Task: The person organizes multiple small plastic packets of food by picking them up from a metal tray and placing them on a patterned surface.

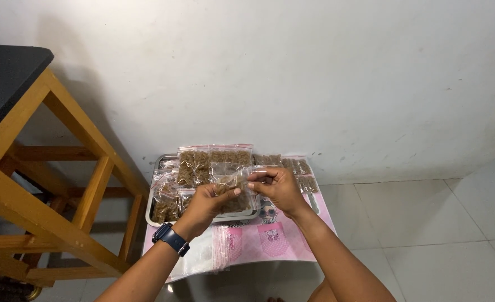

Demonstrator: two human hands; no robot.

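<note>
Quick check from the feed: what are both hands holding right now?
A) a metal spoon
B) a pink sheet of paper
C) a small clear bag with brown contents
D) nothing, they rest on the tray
C: the left hand and right hand together pinch a small clear bag of brown contents above the metal tray.

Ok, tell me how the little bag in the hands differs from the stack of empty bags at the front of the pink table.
The held bag contains brown bits; the empty bags contain nothing visible. The held bag is lifted above the metal tray, pinched between the left hand and right hand; the empty bags lie flat on the pink table. Both are clear plastic.
</note>
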